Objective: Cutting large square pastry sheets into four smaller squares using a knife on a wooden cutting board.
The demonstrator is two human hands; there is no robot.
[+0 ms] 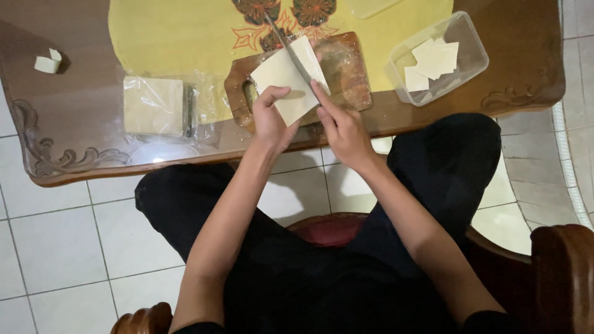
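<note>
Head view: left hand (270, 117) pinching near edge of pale dough sheet (288, 77) flat on wooden board (346, 71) at table edge; right hand (343, 127) closed round knife (288, 46), forefinger along spine, blade laid diagonally across sheet. Sheet prob. thin, soft, light, tears easily, so best held flat by fingertips near edge, clear of blade. Count: 1 sheet on board, 1 knife, 1 board, 1 wrapped stack (154, 105) to left, 1 clear tub (465, 37) w/ several cut squares, exact no. unclear.

Home dining spot: carved glass-topped table (74, 162), tiled floor (55, 247).
</note>
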